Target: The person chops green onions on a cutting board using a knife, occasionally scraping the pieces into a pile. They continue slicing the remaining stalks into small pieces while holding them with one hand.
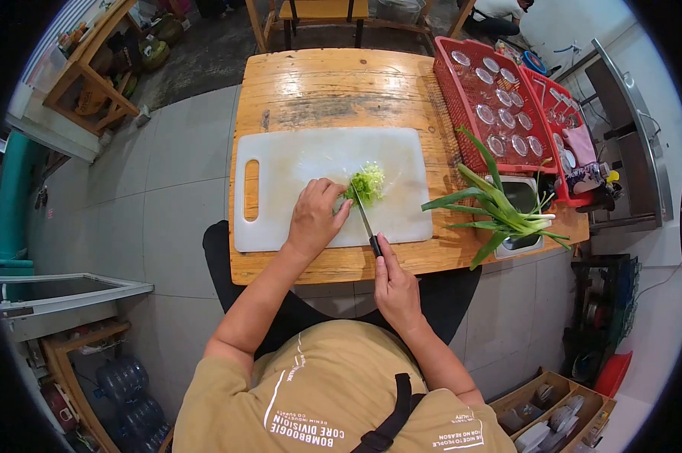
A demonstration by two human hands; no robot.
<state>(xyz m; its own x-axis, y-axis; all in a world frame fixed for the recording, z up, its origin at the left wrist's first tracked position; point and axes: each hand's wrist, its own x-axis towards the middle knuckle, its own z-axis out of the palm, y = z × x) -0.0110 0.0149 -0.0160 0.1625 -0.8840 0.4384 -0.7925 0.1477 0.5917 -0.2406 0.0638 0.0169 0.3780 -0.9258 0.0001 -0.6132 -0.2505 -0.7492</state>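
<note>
A white cutting board (pixel 280 162) lies on the wooden table, and on its middle is a small heap of finely chopped green onion (pixel 370 183). My right hand (pixel 397 291) is wrapped round the black handle of a knife (pixel 364 214), whose blade points away from me and rests at the heap's near left side. Just left of the blade, my left hand (pixel 316 217) has its fingers bent and closed on the green onion, most of which the fingers hide. Uncut green onions (pixel 499 208) with long leaves lie over a metal container (pixel 521 195) right of the board.
The wooden table (pixel 341 83) carries a red plastic basket (pixel 450 94) of upturned glasses at its back right. Beside it stands a second red basket (pixel 579 198) with utensils and a pink cloth. A wooden chair (pixel 322 10) is beyond the far edge; a person (pixel 499 11) crouches at the far right.
</note>
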